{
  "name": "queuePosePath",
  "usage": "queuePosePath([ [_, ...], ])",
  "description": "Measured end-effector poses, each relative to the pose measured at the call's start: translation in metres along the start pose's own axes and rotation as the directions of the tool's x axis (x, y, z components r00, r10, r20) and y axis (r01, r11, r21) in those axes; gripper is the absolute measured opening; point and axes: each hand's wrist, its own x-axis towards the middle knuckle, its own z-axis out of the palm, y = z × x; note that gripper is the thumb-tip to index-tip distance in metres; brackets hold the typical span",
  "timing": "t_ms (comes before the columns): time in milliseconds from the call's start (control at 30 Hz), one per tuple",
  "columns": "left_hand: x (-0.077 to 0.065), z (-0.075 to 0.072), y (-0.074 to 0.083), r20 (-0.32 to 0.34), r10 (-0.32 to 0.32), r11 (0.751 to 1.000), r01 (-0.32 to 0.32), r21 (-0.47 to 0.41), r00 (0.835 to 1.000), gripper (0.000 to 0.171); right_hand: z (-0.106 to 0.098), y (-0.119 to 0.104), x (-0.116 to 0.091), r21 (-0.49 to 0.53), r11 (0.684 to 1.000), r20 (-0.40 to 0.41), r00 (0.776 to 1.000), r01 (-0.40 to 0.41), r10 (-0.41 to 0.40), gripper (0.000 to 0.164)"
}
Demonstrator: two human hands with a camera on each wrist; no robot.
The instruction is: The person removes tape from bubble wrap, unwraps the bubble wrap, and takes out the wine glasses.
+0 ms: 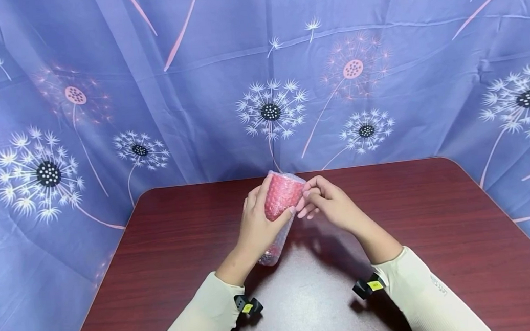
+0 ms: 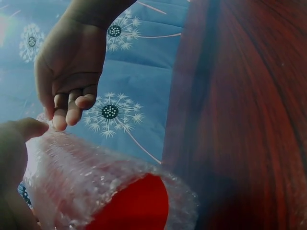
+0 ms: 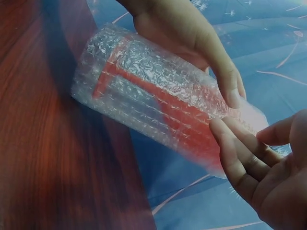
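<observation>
A red object wrapped in clear bubble wrap point(image 1: 285, 192) is held tilted above the table. My left hand point(image 1: 259, 219) grips its side, the thumb across the front and the fingers behind. At the upper right edge of the bubble wrap point(image 3: 139, 86), my right hand point(image 1: 329, 202) pinches with thumb and fingertips. The left wrist view shows the lower end, where the red object point(image 2: 139, 206) has a smooth flat face inside the loose wrap. In that view the left thumb point(image 2: 31, 128) lies close to the right fingertips.
The dark red wooden table point(image 1: 181, 222) reaches back to a blue cloth point(image 1: 206, 113) with dandelion prints, which also hangs at both sides. Black straps with small devices point(image 1: 249, 305) sit on both sleeved wrists.
</observation>
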Motion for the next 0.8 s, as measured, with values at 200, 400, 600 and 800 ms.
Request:
queuePosePath([
  [200,0.0,-0.0018,0.0011,-0.016,0.008,1.0,-0.009,-0.013,1.0,0.086,-0.0025,-0.0003,0.0,0.018,1.0,0.033,0.999,-0.004,0.003,0.021],
  [400,0.0002,-0.0027,0.0016,-0.034,0.008,1.0,-0.009,-0.018,0.999,0.087,-0.0045,-0.0011,0.0003,-0.005,1.0,0.021,1.0,-0.016,0.016,0.017],
  [600,0.0007,-0.0023,0.0002,-0.042,0.01,0.998,-0.012,-0.058,0.999,0.088,-0.0038,-0.0038,-0.0003,-0.065,0.998,-0.048,0.999,-0.001,-0.002,0.013],
  [800,0.0013,-0.0029,-0.0003,0.019,-0.062,0.987,0.064,-0.15,0.998,0.1,-0.0041,-0.0028,0.0005,-0.005,1.0,-0.033,0.999,0.021,-0.021,0.02],
])
